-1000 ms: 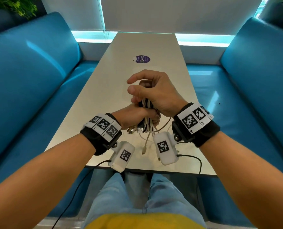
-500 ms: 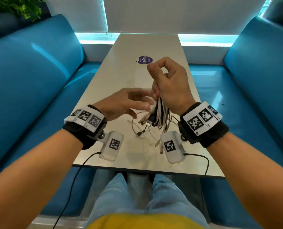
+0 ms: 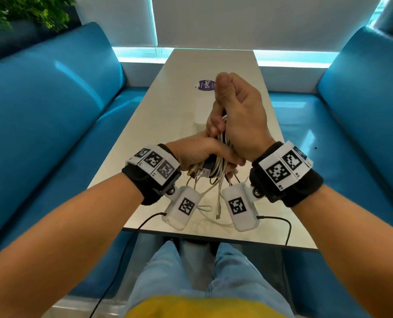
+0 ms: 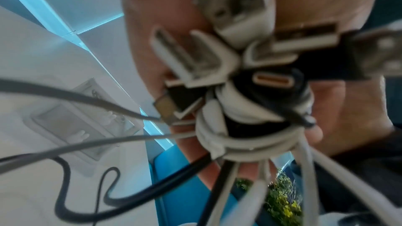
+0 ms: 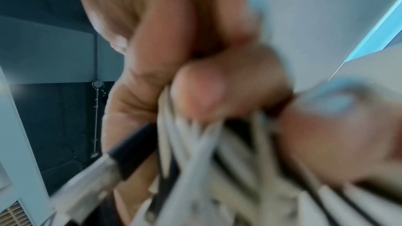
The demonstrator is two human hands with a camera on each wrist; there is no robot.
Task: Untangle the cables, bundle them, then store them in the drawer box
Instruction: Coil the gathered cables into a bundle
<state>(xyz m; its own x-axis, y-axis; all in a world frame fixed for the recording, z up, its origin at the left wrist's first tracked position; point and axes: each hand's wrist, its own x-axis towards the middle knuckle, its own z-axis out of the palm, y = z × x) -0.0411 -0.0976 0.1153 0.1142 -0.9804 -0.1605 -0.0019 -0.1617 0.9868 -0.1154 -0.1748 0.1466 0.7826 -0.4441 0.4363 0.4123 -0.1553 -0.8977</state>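
A bundle of white and black cables (image 3: 216, 167) hangs above the near part of the table (image 3: 168, 125). My left hand (image 3: 200, 154) grips its lower end, where several USB plugs (image 3: 202, 172) stick out. My right hand (image 3: 234, 115) is curled round the upper part of the same bundle. In the left wrist view the plugs (image 4: 250, 52) fan out close to the lens, with a white cable wound round the bundle (image 4: 245, 145). The right wrist view is blurred; fingers (image 5: 202, 95) clamp white and black strands (image 5: 217, 152). Loose cable ends (image 3: 218, 210) dangle to the tabletop. No drawer box is visible.
A purple sticker (image 3: 206, 84) lies on the far middle of the table. Blue padded benches (image 3: 53, 115) flank the table, the right bench (image 3: 363, 125) opposite. Thin black wrist-camera leads (image 3: 280, 223) hang over the table's near edge. Green plants (image 3: 25, 12) stand at the far left.
My left hand, open and apart half a second ago, has come back and closed round the bundle's lower end. My right hand has lowered slightly with the cables still in it.
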